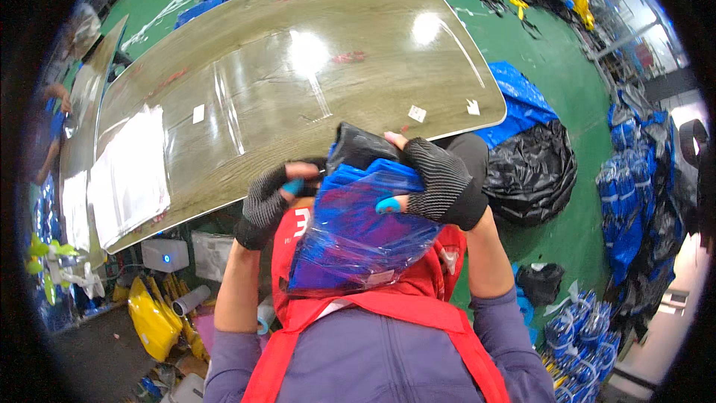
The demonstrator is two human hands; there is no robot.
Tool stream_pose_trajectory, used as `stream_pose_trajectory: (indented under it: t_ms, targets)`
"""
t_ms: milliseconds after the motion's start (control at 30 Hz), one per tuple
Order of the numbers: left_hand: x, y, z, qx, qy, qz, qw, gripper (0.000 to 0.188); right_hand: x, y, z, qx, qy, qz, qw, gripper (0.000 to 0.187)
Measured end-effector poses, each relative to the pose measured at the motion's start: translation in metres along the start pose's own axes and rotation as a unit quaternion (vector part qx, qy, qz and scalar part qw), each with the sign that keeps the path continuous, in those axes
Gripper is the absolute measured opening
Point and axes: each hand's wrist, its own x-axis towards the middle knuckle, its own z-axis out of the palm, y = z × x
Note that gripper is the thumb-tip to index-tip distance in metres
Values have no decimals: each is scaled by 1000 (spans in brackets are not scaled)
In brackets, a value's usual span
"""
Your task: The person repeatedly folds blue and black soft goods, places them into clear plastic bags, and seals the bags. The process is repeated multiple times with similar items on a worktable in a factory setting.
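A folded blue sheet [358, 216] with a black folded part [358, 147] at its top rests against my lap, in a clear plastic bag [350, 257]. My right hand [440, 183], in a grey-and-black striped fingerless glove, grips its upper right side. The right thumb, with a blue wrap, presses on the front, and a fingertip shows at the top edge behind. My left hand [270, 198], gloved alike, is at the upper left edge of the bundle. Its thumb, also wrapped in blue, stands apart from the fingers, whose tips are slightly blurred near the black part.
Ahead stands a wood-patterned table [261, 89] with clear plastic bags [130, 179] at its left and small white labels [417, 113]. Black sheeting [531, 172] lies on the green floor at right, near tied blue bundles [626, 201]. Yellow packs [153, 317] lie below left. Another person's hand shows far left.
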Motion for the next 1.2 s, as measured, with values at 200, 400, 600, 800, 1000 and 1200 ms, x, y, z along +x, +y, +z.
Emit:
stream_pose_trajectory:
  t_ms: [200,400,600,800,1000,1200]
  targets:
    - [-10,-4,-30,225,-70,-12,972,35,9,14,3,93,-42,-18,995,87]
    - [6,-7,-35,221,-107,85,966,17,14,4,3,77,-35,-47,995,85]
    - [14,-4,-30,282,-42,133,949,18,14,6,-5,9,-71,-58,996,76]
    - [31,-9,-19,31,-19,-14,999,30,22,3,5,-60,-51,2,997,64]
    - [37,-8,-16,129,-69,24,989,40,14,26,17,26,-5,-73,997,71]
    - [32,-18,-20,221,70,28,972,25,-25,72,44,381,151,42,911,26]
